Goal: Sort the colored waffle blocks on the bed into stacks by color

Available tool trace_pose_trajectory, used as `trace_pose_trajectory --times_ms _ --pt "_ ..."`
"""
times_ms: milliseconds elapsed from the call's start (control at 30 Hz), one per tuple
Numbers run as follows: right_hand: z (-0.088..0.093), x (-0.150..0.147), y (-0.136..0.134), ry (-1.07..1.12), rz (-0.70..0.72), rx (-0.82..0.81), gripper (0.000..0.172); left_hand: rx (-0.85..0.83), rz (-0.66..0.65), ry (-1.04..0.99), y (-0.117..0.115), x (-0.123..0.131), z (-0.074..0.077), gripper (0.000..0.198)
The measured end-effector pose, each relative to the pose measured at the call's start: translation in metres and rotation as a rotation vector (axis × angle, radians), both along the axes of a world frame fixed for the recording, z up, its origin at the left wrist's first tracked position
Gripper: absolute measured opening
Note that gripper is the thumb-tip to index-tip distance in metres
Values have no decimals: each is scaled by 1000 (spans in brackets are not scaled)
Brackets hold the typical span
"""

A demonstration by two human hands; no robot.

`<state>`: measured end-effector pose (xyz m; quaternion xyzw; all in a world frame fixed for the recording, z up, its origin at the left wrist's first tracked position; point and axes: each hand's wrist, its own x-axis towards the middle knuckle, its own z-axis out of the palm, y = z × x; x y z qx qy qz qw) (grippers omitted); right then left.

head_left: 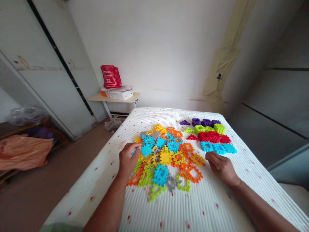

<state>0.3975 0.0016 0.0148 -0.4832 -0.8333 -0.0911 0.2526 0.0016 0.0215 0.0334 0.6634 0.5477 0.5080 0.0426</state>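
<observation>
My left hand [127, 159] is closed at the left edge of a mixed pile of plastic interlocking tiles. A bit of blue tile [133, 151] shows between its thumb and fingers. The pile holds yellow tiles [165, 158], orange tiles [194, 174], green tiles [146, 175], grey tiles [172, 181] and more blue tiles [160, 175]. My right hand [223, 169] is closed just in front of a row of blue tiles [218, 148]; its fingers hide whatever may be in them. Behind that row lie red tiles [212, 137], lime green tiles [200, 129] and purple tiles [206, 122], each colour in its own row.
Everything lies on a bed with a white, red-dotted ribbed cover [183, 209]. Beyond its far left corner, a small table [96, 97] carries a red bag [111, 76] and a white box [122, 94]. Wardrobe doors [48, 87] stand left; a grey cabinet [277, 103] stands right.
</observation>
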Motion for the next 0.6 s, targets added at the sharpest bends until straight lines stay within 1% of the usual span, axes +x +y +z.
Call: trace_pose_trajectory --times_ms 100,200,300,433,533,600 --pt "-13 1 3 -19 80 98 28 8 -171 117 -11 6 3 16" --pt "-17 0 9 -46 87 154 27 6 -265 250 -27 8 3 14" --pt "-18 -2 12 -68 89 163 26 -4 -289 329 -44 4 2 12" --pt "-20 -2 13 -79 80 135 26 -45 -292 440 -65 -3 -1 11" --pt "-22 -2 13 -79 57 104 26 -46 -284 501 -74 -4 -8 19" --pt "-22 -4 13 -78 42 74 26 -13 -262 520 -76 -3 -14 21"
